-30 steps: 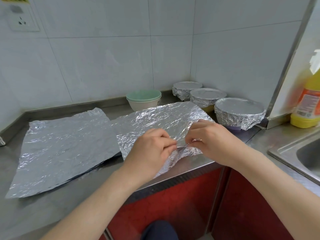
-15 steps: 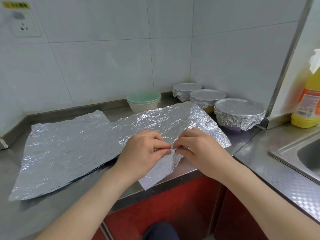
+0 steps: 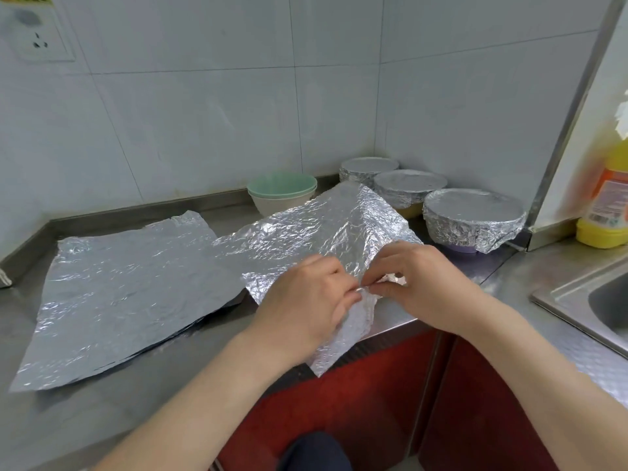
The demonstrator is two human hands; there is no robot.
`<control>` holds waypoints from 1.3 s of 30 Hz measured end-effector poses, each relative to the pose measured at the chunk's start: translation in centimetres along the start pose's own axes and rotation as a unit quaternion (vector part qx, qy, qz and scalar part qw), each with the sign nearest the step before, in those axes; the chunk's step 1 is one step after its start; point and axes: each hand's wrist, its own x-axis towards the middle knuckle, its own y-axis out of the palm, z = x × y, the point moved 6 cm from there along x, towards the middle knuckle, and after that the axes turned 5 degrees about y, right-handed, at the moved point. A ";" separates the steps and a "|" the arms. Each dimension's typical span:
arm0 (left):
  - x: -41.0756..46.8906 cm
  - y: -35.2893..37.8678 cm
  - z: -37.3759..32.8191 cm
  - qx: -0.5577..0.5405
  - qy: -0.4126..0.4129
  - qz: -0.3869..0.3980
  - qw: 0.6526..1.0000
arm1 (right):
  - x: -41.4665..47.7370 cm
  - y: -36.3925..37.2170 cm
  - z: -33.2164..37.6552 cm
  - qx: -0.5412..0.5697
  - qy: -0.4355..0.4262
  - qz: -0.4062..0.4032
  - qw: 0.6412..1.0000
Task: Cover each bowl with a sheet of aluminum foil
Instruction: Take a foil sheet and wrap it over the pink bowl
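Note:
A crinkled foil sheet [image 3: 326, 232] lies on the steel counter, its near corner hanging over the front edge. My left hand [image 3: 306, 300] and my right hand [image 3: 421, 283] both pinch its near edge, fingertips almost touching, and the sheet's right part is lifted into a ridge. A stack of flat foil sheets [image 3: 125, 287] lies to the left. Uncovered stacked bowls [image 3: 282, 193], green on top of cream, stand by the back wall. Three foil-covered bowls sit in the corner: near [image 3: 472, 215], middle [image 3: 409, 185], far [image 3: 368, 166].
The steel counter [image 3: 68, 419] ends at a front edge above red cabinet doors [image 3: 373, 402]. A sink [image 3: 598, 300] lies at the right, with a yellow detergent bottle [image 3: 608, 205] behind it. A wall socket [image 3: 40, 39] is at the upper left.
My hands have drawn together at the sheet's near edge and picked at it. The sheet's right side has risen off the counter into a fold, and its near corner now overhangs the edge.

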 end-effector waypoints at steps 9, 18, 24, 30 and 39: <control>0.4 -2.5 3.2 -0.120 -0.120 0.040 0.985 | 0.1 -0.4 0.6 0.054 0.019 -0.012 0.998; -1.5 -0.6 3.5 -0.128 -0.066 -0.010 0.990 | 0.2 1.0 0.3 0.035 0.006 -0.009 0.999; -1.6 0.4 2.8 0.010 0.020 -0.027 0.999 | 0.4 1.3 0.6 -0.002 -0.022 -0.034 0.999; -1.2 0.3 1.6 -0.017 -0.007 -0.012 1.000 | 0.0 -0.4 -0.3 0.075 0.025 -0.002 0.997; -1.0 -1.9 3.3 -0.080 -0.118 -0.010 0.990 | 0.3 0.2 1.1 0.053 0.022 -0.019 0.998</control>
